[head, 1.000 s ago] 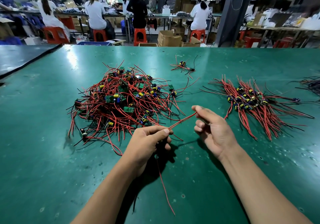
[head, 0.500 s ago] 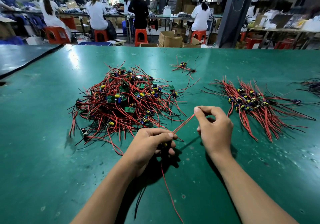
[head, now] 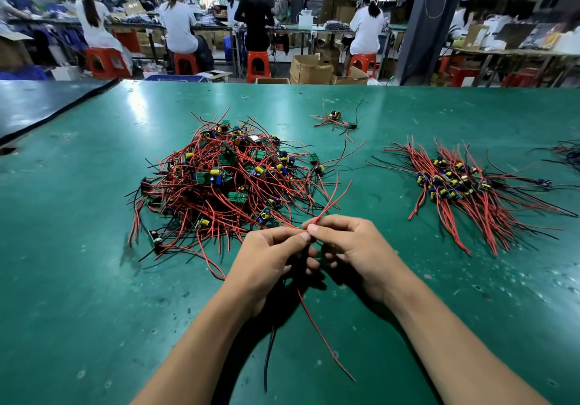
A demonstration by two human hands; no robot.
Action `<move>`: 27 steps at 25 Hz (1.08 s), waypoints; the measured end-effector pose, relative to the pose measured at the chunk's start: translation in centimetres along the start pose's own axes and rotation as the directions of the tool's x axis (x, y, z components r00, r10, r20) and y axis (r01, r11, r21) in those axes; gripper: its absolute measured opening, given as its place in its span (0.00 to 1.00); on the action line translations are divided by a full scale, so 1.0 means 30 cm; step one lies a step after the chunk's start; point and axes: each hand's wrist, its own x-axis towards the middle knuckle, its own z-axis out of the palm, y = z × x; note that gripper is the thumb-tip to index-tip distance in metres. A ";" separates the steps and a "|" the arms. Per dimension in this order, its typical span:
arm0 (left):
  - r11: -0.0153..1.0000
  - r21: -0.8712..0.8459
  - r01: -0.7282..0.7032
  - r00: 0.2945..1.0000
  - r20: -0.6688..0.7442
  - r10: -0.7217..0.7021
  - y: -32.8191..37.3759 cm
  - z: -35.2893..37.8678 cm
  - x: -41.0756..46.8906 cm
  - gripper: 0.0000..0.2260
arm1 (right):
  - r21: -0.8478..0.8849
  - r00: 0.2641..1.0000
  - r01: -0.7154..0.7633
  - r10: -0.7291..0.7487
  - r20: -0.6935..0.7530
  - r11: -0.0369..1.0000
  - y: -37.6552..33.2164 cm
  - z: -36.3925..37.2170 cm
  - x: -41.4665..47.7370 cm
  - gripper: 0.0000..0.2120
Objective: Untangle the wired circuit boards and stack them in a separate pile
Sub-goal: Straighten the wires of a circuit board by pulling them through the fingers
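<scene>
Both hands meet low mid-table. The left hand (head: 270, 260) is curled around one unit's thin red wire leads (head: 318, 216) (its board is hidden in the fist, can't see it), and the right hand (head: 354, 247) pinches the same leads with thumb and forefinger. The big tangled heap of red-wired green circuit boards (head: 219, 178) sits at 10 o'clock, and the combed-out separate pile of boards (head: 464, 191) is at 2 o'clock. My worry is that the lead tips lie right by the heap's edge, so a quick tug could snag strands and drag neighbours along — or strain a solder joint.
</scene>
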 end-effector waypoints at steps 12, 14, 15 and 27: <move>0.991 0.133 0.033 0.996 0.082 -0.044 0.004 0.009 -0.001 0.04 | 0.362 0.906 0.198 -0.030 -0.422 0.911 -0.041 -0.032 0.036 0.04; 0.987 0.160 0.022 0.995 0.089 -0.037 0.003 0.008 -0.001 0.04 | 0.401 0.890 0.212 -0.007 -0.455 0.891 -0.044 -0.039 0.040 0.05; 0.985 0.171 0.017 0.995 0.092 -0.033 0.003 0.007 -0.002 0.04 | 0.423 0.890 0.207 0.009 -0.455 0.882 -0.048 -0.041 0.040 0.05; 0.992 0.122 0.033 0.998 0.044 -0.039 0.014 0.011 -0.008 0.05 | 0.832 0.985 -0.130 0.163 0.049 0.540 -0.106 -0.079 -0.001 0.06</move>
